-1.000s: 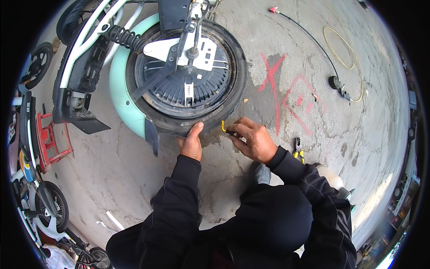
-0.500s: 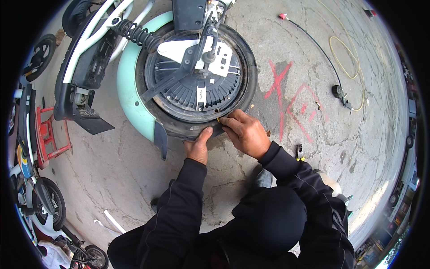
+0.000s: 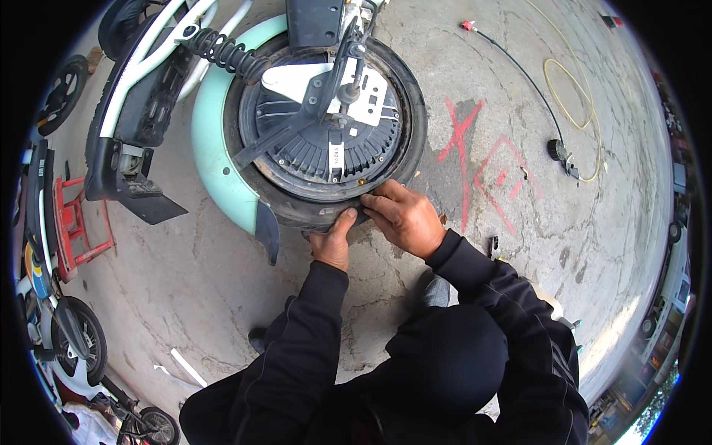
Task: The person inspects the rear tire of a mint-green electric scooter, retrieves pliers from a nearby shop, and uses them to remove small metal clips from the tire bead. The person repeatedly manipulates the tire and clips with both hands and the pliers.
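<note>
A scooter's wheel (image 3: pixel 297 174) lies on its side, with a black tyre (image 3: pixel 308 213) around a dark ribbed hub. My left hand (image 3: pixel 334 245) grips the tyre's near edge, thumb on top and the other fingers hidden below. Close beside it, my right hand (image 3: pixel 404 221) is closed on the tyre, its bent fingertips pressed in by the rim; anything under them is hidden. A small brass-coloured piece (image 3: pixel 362 182) shows at the rim just beyond those fingertips. A mint-green fender (image 3: pixel 215 148) curves around the wheel's left side.
The scooter's coil spring (image 3: pixel 222 55) and white frame extend to the upper left. On the cracked concrete at right lie an air hose (image 3: pixel 530 78) with a gauge (image 3: pixel 556 150), and pliers (image 3: pixel 493 246). A red metal stand (image 3: pixel 74 230) and parked two-wheelers (image 3: pixel 81 334) line the left.
The brass-coloured piece now shows at the rim, where a dark hole was; a yellow bit at my right fingertips is out of sight. My left hand has shifted slightly right.
</note>
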{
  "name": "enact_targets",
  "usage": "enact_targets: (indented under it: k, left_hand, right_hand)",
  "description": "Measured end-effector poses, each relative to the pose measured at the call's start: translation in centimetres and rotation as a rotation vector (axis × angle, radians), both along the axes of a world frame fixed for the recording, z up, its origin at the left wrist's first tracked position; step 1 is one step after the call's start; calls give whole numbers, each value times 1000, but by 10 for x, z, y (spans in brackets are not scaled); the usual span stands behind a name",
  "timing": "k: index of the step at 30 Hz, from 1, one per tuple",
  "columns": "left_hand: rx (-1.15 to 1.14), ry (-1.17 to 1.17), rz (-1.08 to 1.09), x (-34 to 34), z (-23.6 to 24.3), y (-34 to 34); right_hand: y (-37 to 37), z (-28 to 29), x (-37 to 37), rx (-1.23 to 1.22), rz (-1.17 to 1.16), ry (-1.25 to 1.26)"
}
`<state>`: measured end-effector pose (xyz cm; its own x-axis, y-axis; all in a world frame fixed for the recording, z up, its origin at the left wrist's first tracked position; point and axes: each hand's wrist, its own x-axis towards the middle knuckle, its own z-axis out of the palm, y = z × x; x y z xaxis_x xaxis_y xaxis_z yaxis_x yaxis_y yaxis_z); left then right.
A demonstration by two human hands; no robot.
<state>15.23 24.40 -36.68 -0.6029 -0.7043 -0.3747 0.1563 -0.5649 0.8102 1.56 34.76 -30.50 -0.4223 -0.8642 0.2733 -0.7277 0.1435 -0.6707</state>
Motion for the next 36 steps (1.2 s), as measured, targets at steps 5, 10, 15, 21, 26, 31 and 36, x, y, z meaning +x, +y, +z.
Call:
enact_targets:
  k: [5, 10, 15, 21, 26, 31, 36]
  left_hand:
    - [13, -21, 16, -2, 1, 1]
    - [33, 37, 55, -7, 3, 2]
    - [84, 93, 44, -4, -6, 4]
    - [43, 50, -66, 1, -19, -1]
    - [66, 48, -190, 4, -18, -6]
    - [48, 32, -262, 5, -18, -8]
    - [35, 46, -258, 4, -17, -8]
  right_hand:
    - [0, 0, 1, -6, -23, -83]
    - [-2, 11, -9, 47, 0, -236]
    - [-4, 14, -26, 196, 92, -340]
    - [-3, 10, -14, 203, -5, -320]
    - [-2, 9, -10, 234, -92, -323]
    - [-8, 13, -3, 240, -67, -242]
    - [-12, 23, -5, 309, -64, -258]
